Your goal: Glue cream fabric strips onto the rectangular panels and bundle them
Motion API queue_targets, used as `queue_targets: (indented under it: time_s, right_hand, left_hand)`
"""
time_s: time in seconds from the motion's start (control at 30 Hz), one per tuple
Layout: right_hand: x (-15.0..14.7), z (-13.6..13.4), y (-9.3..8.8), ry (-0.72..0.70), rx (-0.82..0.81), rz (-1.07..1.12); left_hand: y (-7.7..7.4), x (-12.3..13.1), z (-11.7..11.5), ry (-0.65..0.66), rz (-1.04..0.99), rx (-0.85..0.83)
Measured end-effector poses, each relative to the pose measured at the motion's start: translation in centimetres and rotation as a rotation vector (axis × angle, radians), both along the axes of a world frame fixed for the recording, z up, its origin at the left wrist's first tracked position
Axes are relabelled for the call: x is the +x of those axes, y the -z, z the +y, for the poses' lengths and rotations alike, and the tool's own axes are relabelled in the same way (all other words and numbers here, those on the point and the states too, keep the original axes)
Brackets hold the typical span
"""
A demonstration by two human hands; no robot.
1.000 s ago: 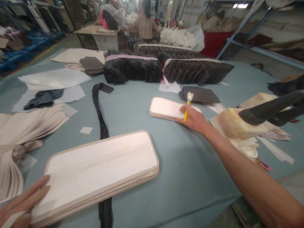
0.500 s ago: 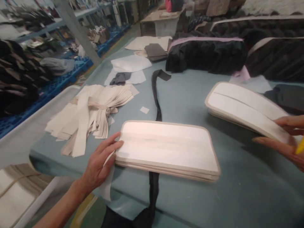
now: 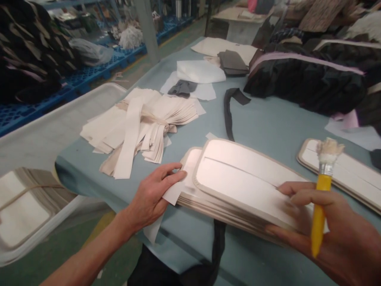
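A stack of white panels with beige edges and rounded corners [image 3: 190, 180] lies at the front of the table. My left hand [image 3: 153, 194] is closed at its left end, fingertips touching the top panel and a white paper strip [image 3: 174, 193] between thumb and fingers. More white panels [image 3: 238, 176], the top one with a lengthwise slit, lie tilted over this stack. My right hand [image 3: 324, 226] grips their right end, fingers above and thumb below. A yellow-handled brush [image 3: 320, 214] is also tucked in that hand, its caked bristles pointing up.
Further slit panels [image 3: 351, 171] lie at the right. A fanned bundle of beige strips [image 3: 154, 115] sits at the left, near a black strap [image 3: 228, 115]. Black bundles [image 3: 309, 83] stand at the back. Banded panels [image 3: 25, 206] lie in a white bin at lower left.
My right hand has brought the slit panels leftward onto the stack, with the brush now fully in view. My left hand stays at the stack's end. The view has turned right.
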State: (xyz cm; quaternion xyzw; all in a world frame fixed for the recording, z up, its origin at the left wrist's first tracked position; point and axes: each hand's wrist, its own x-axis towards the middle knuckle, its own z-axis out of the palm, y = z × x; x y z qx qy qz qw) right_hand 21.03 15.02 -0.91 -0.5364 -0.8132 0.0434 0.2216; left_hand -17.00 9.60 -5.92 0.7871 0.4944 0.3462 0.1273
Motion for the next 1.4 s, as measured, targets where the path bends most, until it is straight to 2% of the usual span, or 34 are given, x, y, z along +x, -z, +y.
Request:
queue_targets:
  time_s: [0.07,0.17,0.33,0.47,0.63,0.77,0.93,1.17,1.27,1.33,1.4]
  right_hand:
    - [-0.3,0.2,-0.1,-0.1,-0.04,-0.007]
    - [-0.7,0.3,-0.2,-0.161,-0.059,-0.021]
    - [-1.6,0.4,-0.4,-0.216,-0.034,-0.089]
    - [-1.8,0.3,-0.2,-0.258,-0.048,-0.12]
    - [-1.9,0.2,0.2,-0.278,-0.039,-0.162]
    - [-2.3,0.1,0.2,-0.298,-0.003,-0.152]
    - [-3.2,-0.1,0.1,-0.304,0.049,-0.113]
    - [-3.3,0.0,-0.3,-0.35,0.037,-0.105]
    - [-3.2,-0.3,-0.7,-0.313,-0.005,-0.004]
    - [-3.8,-0.8,-1.2,-0.186,-0.028,0.163]
    - [-5.2,-1.3,-1.9,-0.013,-0.049,0.424]
  left_hand:
    - [0.1,0.0,0.0,0.015,-0.026,-0.004]
    - [-0.1,0.1,0.0,0.021,-0.105,-0.035]
    - [-0.6,0.2,0.0,-0.061,-0.323,-0.131]
    - [-0.6,0.0,-0.2,-0.15,-0.393,-0.232]
    - [-0.9,0.0,-0.3,-0.133,-0.421,-0.222]
    - [-1.1,0.0,-0.5,-0.069,-0.336,-0.073]
    - [-0.6,-0.2,-0.3,0.089,-0.132,0.134]
    - [-0.2,-0.1,0.1,0.167,-0.009,0.156]
    - [-0.2,-0.1,0.1,0.156,-0.011,0.135]
    - [-0.2,-0.1,0.0,0.162,-0.019,0.137]
    - [-0.1,-0.1,0.0,0.168,-0.02,0.136]
